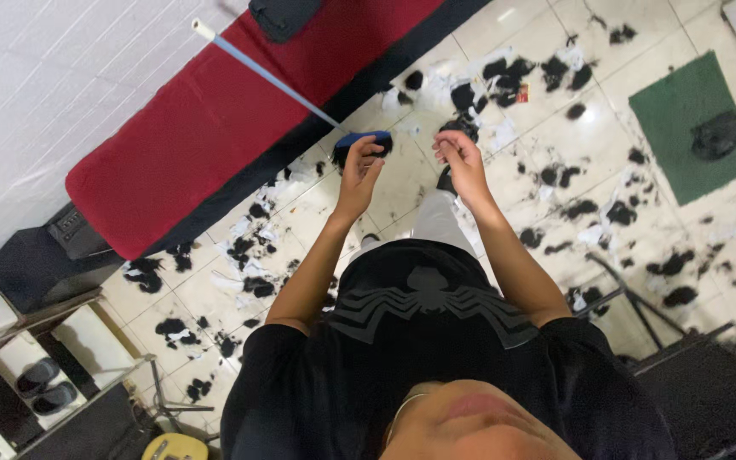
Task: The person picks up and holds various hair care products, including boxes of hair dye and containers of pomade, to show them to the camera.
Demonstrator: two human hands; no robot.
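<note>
White tiled floor (423, 183) is strewn with black hair clumps (504, 77) and bits of white paper, thickest toward its far edge beside the red bench (215, 128); a green mat (683, 119) lies at the floor's right edge. Left hand (359, 166) is raised, fingers curled loosely together, touching the blue broom head (364, 140) whose pale handle (266, 77) slants over the bench. Right hand (457, 158) is up beside it, fingers bent and slightly apart, gripping nothing visible.
</note>
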